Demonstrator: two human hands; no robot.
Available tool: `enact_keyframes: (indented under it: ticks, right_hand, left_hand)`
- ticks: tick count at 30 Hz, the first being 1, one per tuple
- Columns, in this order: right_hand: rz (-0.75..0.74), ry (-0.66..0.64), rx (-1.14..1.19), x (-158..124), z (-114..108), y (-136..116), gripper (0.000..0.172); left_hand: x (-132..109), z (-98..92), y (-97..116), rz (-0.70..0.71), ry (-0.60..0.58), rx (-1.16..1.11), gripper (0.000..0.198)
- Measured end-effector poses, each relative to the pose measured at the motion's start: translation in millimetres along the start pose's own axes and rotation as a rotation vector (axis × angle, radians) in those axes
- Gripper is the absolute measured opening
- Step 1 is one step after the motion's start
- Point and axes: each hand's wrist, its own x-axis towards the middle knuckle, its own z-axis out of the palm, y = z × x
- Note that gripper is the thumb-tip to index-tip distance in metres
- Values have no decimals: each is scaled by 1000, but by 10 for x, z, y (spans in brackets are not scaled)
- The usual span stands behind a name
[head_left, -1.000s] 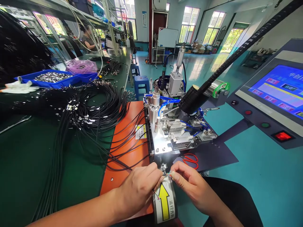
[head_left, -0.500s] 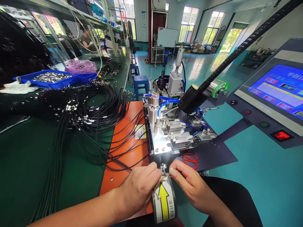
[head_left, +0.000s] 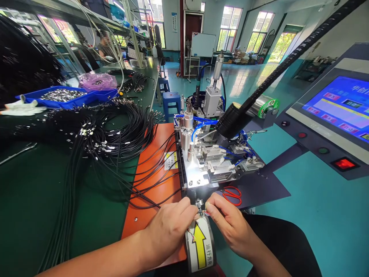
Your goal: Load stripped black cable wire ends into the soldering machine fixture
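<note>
My left hand (head_left: 170,227) is closed in a pinch on the end of a thin black cable (head_left: 144,200) that runs in over the orange mat (head_left: 150,184). My right hand (head_left: 227,223) pinches the fine coloured wire tips (head_left: 203,212) at that cable's end. Both hands meet at a small black clamp (head_left: 199,203) on the front edge of the metal soldering fixture (head_left: 210,165). Just below them sits a curved label with a yellow arrow (head_left: 200,246).
A heap of black cables (head_left: 95,130) covers the green bench on the left, behind it a blue tray of metal parts (head_left: 66,96). Red scissors (head_left: 232,194) lie right of the fixture. A touchscreen console (head_left: 337,111) stands at right. Another person sits far back (head_left: 105,44).
Both hands have shifted slightly up toward the clamp, still pinching the cable end. Nothing else has moved.
</note>
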Motion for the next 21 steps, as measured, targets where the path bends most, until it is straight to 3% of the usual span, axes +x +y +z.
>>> enact_keyframes:
  ticks: [9,21]
  right_hand:
    - [41,91,61,83,147,144,34]
    - [73,159,21,136,230,275,33]
  left_hand:
    - [-16,-6,-79,-113,53,-203,25]
    - [-31,42,-77,-135,81,-104,25]
